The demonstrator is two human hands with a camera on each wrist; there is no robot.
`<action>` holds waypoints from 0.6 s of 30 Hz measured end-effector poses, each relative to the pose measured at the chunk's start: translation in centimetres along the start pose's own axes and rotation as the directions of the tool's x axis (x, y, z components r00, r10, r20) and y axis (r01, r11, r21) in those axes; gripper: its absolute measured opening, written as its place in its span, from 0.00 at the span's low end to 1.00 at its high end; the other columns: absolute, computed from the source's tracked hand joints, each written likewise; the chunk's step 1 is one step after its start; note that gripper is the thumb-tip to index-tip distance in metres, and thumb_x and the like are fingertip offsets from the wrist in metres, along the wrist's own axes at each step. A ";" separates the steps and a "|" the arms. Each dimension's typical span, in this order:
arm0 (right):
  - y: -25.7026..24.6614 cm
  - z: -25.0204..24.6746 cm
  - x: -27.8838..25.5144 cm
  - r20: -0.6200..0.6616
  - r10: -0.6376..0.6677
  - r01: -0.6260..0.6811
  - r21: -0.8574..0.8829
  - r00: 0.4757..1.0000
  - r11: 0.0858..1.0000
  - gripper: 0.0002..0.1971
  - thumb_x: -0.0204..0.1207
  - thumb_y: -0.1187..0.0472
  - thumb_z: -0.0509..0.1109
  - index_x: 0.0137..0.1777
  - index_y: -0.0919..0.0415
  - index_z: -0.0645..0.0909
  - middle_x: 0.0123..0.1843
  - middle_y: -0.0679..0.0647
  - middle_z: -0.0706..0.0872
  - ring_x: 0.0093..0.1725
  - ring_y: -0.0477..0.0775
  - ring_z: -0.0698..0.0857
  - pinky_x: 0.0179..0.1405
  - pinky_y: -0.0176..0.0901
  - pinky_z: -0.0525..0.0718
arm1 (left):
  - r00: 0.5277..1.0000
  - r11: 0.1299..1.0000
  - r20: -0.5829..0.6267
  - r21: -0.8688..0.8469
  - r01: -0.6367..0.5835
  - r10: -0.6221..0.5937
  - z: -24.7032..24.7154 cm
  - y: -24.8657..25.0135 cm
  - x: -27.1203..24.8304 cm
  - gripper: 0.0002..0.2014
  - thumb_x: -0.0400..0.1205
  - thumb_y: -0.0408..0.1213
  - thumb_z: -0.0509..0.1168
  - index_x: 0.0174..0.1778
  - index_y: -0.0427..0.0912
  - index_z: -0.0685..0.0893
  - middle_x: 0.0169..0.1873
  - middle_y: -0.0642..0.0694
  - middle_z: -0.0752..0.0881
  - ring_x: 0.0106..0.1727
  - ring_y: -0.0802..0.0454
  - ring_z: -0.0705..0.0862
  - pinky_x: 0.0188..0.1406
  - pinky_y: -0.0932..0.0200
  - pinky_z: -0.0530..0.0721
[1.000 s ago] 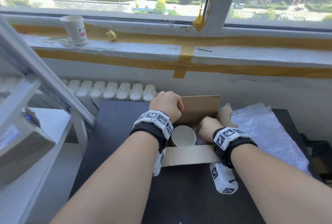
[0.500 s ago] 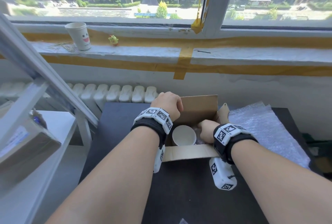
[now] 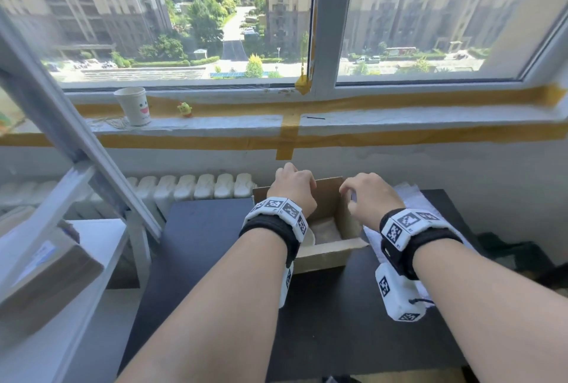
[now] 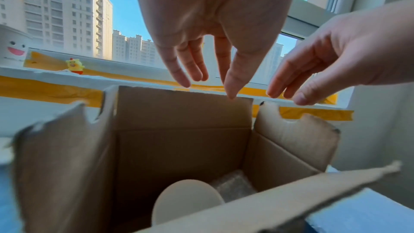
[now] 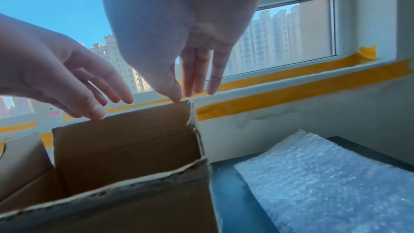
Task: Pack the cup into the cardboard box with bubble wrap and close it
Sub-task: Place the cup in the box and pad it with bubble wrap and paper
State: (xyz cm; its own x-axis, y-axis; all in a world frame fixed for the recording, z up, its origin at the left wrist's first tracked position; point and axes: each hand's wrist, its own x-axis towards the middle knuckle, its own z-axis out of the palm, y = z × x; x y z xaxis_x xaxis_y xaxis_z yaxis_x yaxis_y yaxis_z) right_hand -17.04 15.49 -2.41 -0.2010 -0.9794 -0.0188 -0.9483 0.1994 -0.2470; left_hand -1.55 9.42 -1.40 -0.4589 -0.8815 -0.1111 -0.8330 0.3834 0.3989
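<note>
The open cardboard box (image 3: pixel 327 255) stands on the black table (image 3: pixel 209 247), its flaps up. Inside it a white cup (image 4: pixel 186 199) sits at the left on bubble wrap (image 4: pixel 233 182); in the head view only its rim (image 3: pixel 309 239) shows past my wrist. My left hand (image 4: pixel 208 86) hovers over the far flap (image 4: pixel 179 109) with straight fingers, thumb tip touching its top edge. My right hand (image 5: pixel 192 93) is just to the right, fingers also straight, thumb tip at the same flap's right corner. Neither hand holds anything.
A loose bubble wrap sheet (image 5: pixel 325 183) lies on the table right of the box. A paper cup with a smiling face (image 3: pixel 133 106) and a yellow toy (image 3: pixel 184 109) stand on the windowsill. A radiator (image 3: pixel 196 187) is behind, a white shelf with a parcel (image 3: pixel 46 265) left.
My right hand came up out of the box from beside the cup. Both hands rose to the far flap's top edge. The head view tilted upward.
</note>
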 end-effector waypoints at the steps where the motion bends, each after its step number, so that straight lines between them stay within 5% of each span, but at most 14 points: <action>1: 0.5 -0.5 -0.4 0.001 0.013 -0.013 -0.003 1.000 1.000 0.19 0.74 0.66 0.63 0.63 0.51 0.83 0.62 0.54 0.83 0.66 0.56 0.77 0.62 0.49 0.80 | 1.000 1.000 0.017 0.000 -0.011 0.011 0.1 0.8 -0.1 0.20 0.78 0.28 0.62 0.64 0.49 0.81 0.64 0.44 0.72 0.70 0.44 0.69 0.58 0.49 0.80; 18: 16.4 -3.1 -2.3 0.140 0.263 -0.272 0.049 0.955 0.961 0.18 0.78 0.60 0.66 0.68 0.51 0.80 0.71 0.53 0.79 0.68 0.56 0.79 0.62 0.49 0.79 | 0.983 0.999 0.184 -0.051 -0.001 0.010 7.8 15.7 5.9 0.19 0.81 0.32 0.62 0.69 0.42 0.76 0.67 0.39 0.72 0.63 0.39 0.79 0.58 0.49 0.82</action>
State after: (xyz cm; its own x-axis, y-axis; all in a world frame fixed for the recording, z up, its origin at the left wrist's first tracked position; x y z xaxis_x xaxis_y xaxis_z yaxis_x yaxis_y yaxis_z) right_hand -32.94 21.09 -3.39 -0.4068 -0.8870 -0.2186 -0.8447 0.4564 -0.2797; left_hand -19.79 12.39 -2.89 -0.5165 -0.8117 -0.2728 -0.8158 0.3696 0.4448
